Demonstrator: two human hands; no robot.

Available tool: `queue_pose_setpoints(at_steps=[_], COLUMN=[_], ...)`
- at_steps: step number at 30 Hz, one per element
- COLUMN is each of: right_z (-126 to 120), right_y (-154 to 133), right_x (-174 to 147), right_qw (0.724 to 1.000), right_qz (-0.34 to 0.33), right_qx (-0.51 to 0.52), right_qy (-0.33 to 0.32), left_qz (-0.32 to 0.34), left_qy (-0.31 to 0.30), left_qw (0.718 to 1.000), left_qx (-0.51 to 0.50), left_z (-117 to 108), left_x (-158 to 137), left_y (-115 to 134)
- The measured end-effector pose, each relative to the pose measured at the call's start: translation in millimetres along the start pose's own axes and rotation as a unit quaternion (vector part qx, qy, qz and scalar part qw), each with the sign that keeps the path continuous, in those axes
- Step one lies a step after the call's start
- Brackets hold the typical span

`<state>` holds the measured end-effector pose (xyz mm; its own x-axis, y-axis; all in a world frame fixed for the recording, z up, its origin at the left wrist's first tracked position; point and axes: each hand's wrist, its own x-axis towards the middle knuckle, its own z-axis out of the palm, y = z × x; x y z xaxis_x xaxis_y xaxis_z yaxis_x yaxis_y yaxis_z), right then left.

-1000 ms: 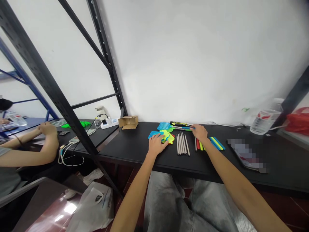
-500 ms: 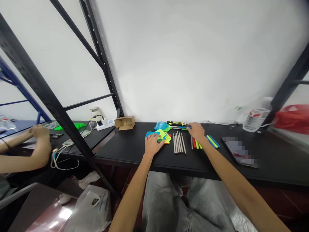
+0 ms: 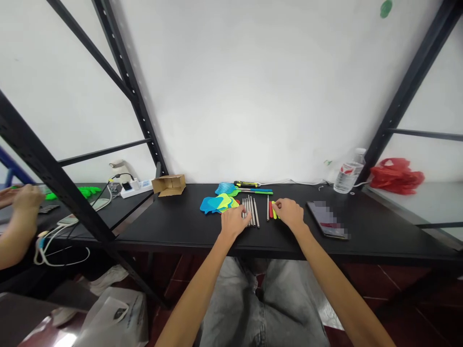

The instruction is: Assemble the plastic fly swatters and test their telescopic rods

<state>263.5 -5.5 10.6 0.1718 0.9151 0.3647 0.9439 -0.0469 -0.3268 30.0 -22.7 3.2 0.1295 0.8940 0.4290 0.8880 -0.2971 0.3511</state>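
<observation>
smooth metal rods [image 3: 256,214], matt black tabletop [image 3: 162,229], cardboard box [image 3: 169,185]

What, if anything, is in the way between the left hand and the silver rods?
Nothing visible. The left hand is at the silver rods, covering part of them; whether it grips one, I can't tell. The colourful flat pieces lie to their left, not between.

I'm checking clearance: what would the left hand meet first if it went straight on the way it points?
Probably the grey rods, right by the fingertips of the left hand; depth makes it hard to tell whether they touch.
</observation>
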Motion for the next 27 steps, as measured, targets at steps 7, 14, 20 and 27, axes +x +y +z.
queue_pose_setpoints(at_steps=[7, 14, 20, 27], right_z=[-5.6, -9.6, -7.9, -5.1], right_y=[-7.7, -15.5, -18.6, -18.4], right_x=[-1.9, -4.1, -5.2, -4.8], right_qw=[0.999, 0.995, 0.994, 0.995], right_qz=[0.024, 0.049, 0.046, 0.046], right_qx=[-0.026, -0.065, -0.087, -0.085], right_qy=[-0.028, -0.061, -0.044, -0.020], left_qz=[-0.027, -0.060, -0.088, -0.109], left_qy=[-0.019, -0.046, -0.080, -0.118], left_qw=[0.998, 0.996, 0.991, 0.984], left_qx=[0.056, 0.053, 0.055, 0.072], left_z=[-1.2, -3.8, -7.9, -11.9], left_x=[-1.5, -1.4, 7.1, 17.1], left_y=[-0.6, 2.7, 7.2, 8.7])
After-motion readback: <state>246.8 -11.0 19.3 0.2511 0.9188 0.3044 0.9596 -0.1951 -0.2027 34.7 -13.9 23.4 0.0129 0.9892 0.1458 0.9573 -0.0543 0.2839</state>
